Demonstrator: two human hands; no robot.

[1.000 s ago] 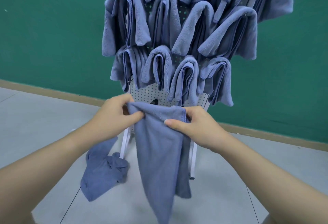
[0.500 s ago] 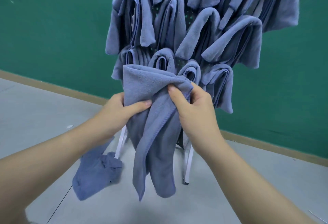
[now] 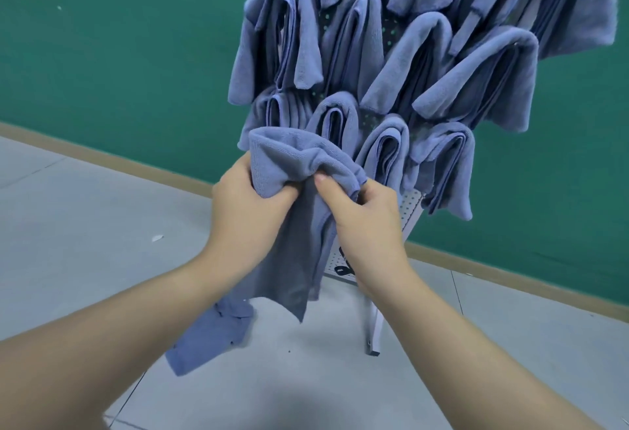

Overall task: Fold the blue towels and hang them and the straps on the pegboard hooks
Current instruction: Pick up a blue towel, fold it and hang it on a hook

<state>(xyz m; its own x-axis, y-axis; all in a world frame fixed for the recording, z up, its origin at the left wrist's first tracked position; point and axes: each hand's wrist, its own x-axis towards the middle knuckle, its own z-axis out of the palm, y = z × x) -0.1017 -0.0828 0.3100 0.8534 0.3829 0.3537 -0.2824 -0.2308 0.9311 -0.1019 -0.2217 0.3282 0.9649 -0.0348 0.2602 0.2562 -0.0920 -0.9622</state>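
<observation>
I hold a folded blue towel [image 3: 292, 164] in front of the lower part of the white pegboard [image 3: 410, 212]. My left hand [image 3: 248, 205] grips its left side, and my right hand [image 3: 364, 215] pinches its bunched top fold from the right. The towel's loose ends hang down between my wrists. Several folded blue towels [image 3: 384, 65] hang in rows on the pegboard, hiding most of its hooks. Another blue towel [image 3: 211, 337] lies crumpled on the floor below my left forearm.
The pegboard stands on a white leg [image 3: 372, 327] on a grey tiled floor [image 3: 85, 232]. A green wall [image 3: 119, 55] with a tan baseboard runs behind it. A small white scrap [image 3: 157, 238] lies on the floor at left.
The towel was folded over and lifted from hanging long to a bunched fold at the lowest row of hung towels. My hands have drawn closer together; the view shifted left and tilted.
</observation>
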